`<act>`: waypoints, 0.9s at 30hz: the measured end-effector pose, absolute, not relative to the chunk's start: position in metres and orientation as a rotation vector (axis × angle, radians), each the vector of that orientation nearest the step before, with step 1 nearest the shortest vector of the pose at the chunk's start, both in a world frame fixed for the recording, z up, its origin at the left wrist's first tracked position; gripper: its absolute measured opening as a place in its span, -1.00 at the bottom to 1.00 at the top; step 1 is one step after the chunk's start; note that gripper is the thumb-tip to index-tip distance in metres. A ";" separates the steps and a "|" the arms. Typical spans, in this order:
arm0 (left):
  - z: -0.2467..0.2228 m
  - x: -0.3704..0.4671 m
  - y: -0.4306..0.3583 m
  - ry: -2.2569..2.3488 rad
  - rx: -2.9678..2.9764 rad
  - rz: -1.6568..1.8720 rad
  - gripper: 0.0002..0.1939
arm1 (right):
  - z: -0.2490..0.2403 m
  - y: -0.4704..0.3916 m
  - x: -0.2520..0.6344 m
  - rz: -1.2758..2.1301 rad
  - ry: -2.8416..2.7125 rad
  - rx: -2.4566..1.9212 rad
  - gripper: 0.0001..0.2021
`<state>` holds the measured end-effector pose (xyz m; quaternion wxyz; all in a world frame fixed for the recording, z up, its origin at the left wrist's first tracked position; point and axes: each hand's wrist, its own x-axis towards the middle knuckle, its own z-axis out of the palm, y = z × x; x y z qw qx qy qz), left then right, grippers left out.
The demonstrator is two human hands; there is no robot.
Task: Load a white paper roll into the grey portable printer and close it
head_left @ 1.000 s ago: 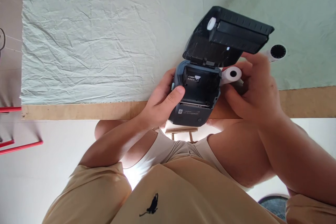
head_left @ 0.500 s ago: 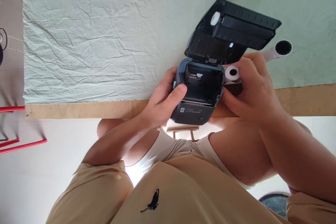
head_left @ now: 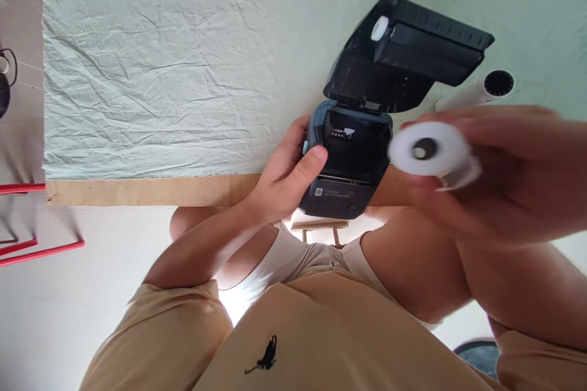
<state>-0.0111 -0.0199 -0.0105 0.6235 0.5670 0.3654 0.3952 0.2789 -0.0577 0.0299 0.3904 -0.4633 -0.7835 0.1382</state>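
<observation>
Pale green cloth (head_left: 160,73) covers the table. My left hand (head_left: 282,180) clamps the dark printer (head_left: 351,162), lid (head_left: 403,52) raised at 12 o'clock. At 3 o'clock my right hand (head_left: 518,174) pinches a blurred white paper roll (head_left: 428,149); I'd square it with the bay.

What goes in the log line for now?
left hand: grips printer | lid: open | right hand: holds paper roll, blurred

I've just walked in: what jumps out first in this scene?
A blurred right hand holds a white paper roll close to the camera, at right. Beside it, the left hand grips a small dark printer with its lid open, at the edge of a table under a pale green cloth.
</observation>
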 end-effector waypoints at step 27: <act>-0.025 -0.022 -0.011 0.629 1.456 0.956 0.02 | 0.027 -0.047 0.235 0.099 -2.057 -0.813 -0.76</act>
